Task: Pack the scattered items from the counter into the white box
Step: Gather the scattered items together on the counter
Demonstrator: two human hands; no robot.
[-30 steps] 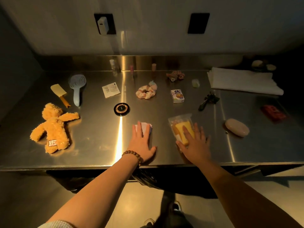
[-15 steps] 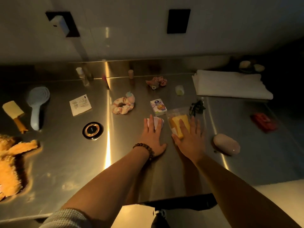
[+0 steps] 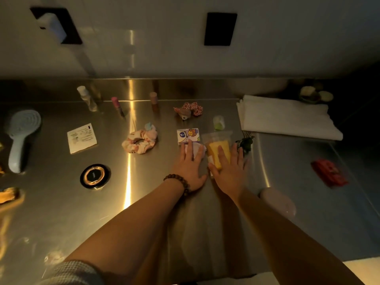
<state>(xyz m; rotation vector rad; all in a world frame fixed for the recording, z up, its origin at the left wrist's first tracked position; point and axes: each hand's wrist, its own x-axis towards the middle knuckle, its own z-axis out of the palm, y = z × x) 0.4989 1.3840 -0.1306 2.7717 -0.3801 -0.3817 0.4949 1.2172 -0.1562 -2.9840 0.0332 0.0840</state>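
My left hand (image 3: 190,167) lies flat with straight fingers on a small pale pad (image 3: 200,150) on the steel counter (image 3: 144,202). My right hand (image 3: 230,169) presses flat on a clear bag with a yellow block (image 3: 219,148) inside. The pad touches a small printed carton (image 3: 188,135). A dark clip (image 3: 245,142) sits just right of my right fingers. The flat white box (image 3: 285,118) lies at the back right.
Scattered about are a pink scrunchie (image 3: 140,140), a paper sachet (image 3: 81,138), a round black compact (image 3: 95,175), a blue hairbrush (image 3: 21,136), a red packet (image 3: 330,175), a pink oval soap (image 3: 278,201), small bottles (image 3: 87,98) and a checked bow (image 3: 189,110).
Both hands have slid the pad and the yellow bag away from the front edge toward the back, up against the carton and the clip. My view has shifted right.
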